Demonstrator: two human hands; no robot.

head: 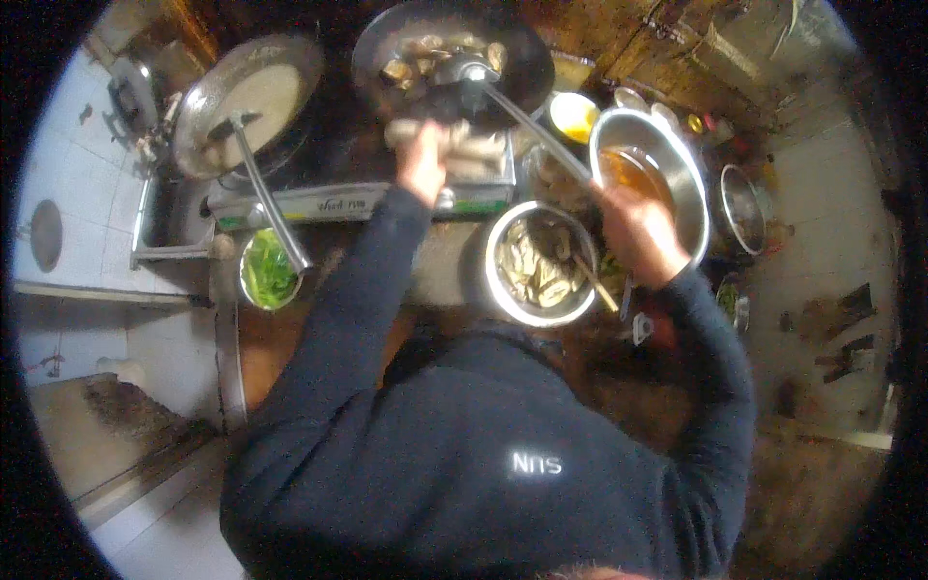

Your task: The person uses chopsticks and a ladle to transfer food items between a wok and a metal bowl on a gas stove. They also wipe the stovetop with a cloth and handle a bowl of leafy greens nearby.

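My right hand (pixel 641 228) is closed round the handle of a metal ladle (pixel 540 130), whose bowl lies in the wok at the top. Slices of food (pixel 428 54) lie in that dark wok (pixel 533 54). Below the wok, my left hand (pixel 422 161) is shut on a rolled or folded pale cloth (pixel 471 148), which reaches towards the wok's near edge; its exact shape is blurred. A metal bowl (pixel 493 272) of sliced pieces, with a wooden utensil (pixel 598 283) in it, stands between my forearms.
Left, a second wok (pixel 192 138) holds pale liquid and a long-handled utensil (pixel 264 192). A bowl of green vegetables (pixel 270 268) stands below its handle. Right are a large metal basin (pixel 699 188) with orange-brown liquid, and a small bowl of yellow stuff (pixel 573 116). The stove's front edge (pixel 326 205) runs below the woks.
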